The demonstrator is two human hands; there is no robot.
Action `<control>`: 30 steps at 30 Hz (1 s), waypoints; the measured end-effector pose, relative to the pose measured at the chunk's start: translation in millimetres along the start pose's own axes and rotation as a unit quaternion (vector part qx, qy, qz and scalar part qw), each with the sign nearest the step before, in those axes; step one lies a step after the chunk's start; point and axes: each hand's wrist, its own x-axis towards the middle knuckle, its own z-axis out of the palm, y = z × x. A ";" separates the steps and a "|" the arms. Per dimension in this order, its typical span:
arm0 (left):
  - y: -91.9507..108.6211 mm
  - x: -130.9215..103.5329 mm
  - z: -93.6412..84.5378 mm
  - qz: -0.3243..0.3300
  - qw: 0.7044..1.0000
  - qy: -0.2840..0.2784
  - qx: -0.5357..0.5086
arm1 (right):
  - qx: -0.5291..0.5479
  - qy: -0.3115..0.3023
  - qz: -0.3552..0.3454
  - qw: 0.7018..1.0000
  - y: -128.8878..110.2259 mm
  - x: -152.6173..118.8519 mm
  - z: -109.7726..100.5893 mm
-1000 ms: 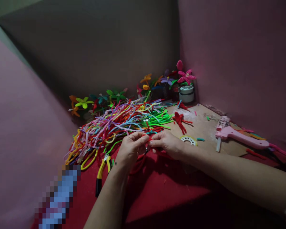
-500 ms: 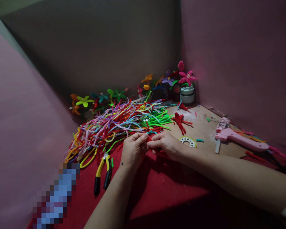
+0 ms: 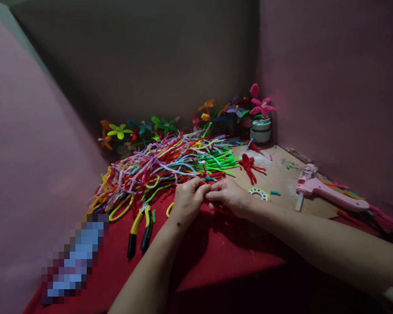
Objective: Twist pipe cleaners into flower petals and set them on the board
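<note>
My left hand (image 3: 190,199) and my right hand (image 3: 232,197) meet over the red cloth, fingertips pinched close together. Between them is a red pipe cleaner (image 3: 203,183), mostly covered by the fingers, so its shape cannot be made out. Just beyond my hands lies a big heap of pipe cleaners (image 3: 157,163) in many colours. Red bent pipe-cleaner petals (image 3: 248,165) rest on the board past my right hand. Close to that hand is a white and yellow tape spool (image 3: 259,193).
Pliers with yellow and black handles (image 3: 146,220) lie left of my hands, near a yellow scissor handle (image 3: 122,210). A pink glue gun (image 3: 330,187) rests at right on the brown board (image 3: 284,205). Pipe-cleaner flowers (image 3: 262,107) and a grey pot (image 3: 260,131) stand along the back.
My left hand has turned slightly and shifted right, closer to my right hand. A yellow loop now shows beside my left wrist. The whole view has shifted a little.
</note>
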 end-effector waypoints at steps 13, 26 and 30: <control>-3.3 -4.5 4.6 -0.127 0.960 -0.128 -0.215 | 0.083 0.108 -0.057 0.989 -9.1 5.1 -6.8; -2.0 -3.9 9.7 -0.143 0.956 -0.057 -0.248 | 0.031 0.103 -0.105 0.989 -1.8 8.0 -6.5; -2.8 -2.5 12.4 -0.161 0.948 -0.051 -0.270 | -0.051 0.141 -0.140 0.979 1.7 7.6 -5.5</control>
